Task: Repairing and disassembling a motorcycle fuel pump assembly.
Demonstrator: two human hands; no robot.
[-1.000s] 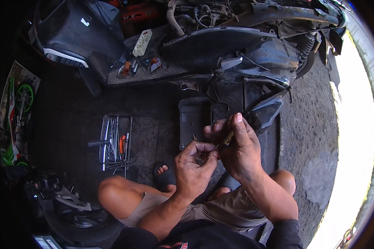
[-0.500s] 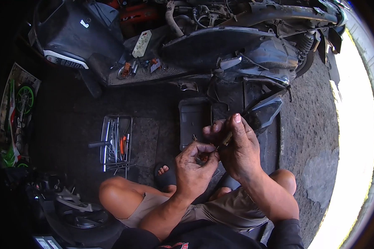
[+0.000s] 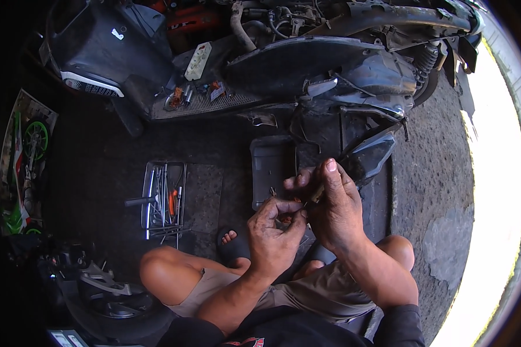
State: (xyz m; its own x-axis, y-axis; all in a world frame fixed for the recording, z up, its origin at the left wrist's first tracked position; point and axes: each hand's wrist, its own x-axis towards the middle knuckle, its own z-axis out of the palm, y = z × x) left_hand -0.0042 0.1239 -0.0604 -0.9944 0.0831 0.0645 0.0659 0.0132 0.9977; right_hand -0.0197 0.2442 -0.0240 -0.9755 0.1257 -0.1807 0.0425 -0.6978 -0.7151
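My right hand [image 3: 338, 211] is closed around a small brass-coloured metal part [image 3: 317, 194], its thumb pointing up and most of the part hidden by the fingers. Close on its left, my left hand [image 3: 274, 230] pinches thumb against forefinger, with the tips right at the part. Something thin seems to lie in that pinch, too small to name. Both hands are above a dark rectangular tray [image 3: 252, 173], which has a few small pieces inside.
A tool tray [image 3: 145, 199] of sockets, bars and an orange-handled tool lies on the left. Ahead stands a partly stripped scooter [image 3: 330, 63], with a power strip [image 3: 198, 61] and small parts on its footboard. A loose wheel [image 3: 113, 306] is at lower left.
My left hand has shifted very slightly to the right, its fingertips staying at the small part. My right hand keeps its hold, almost unmoved.
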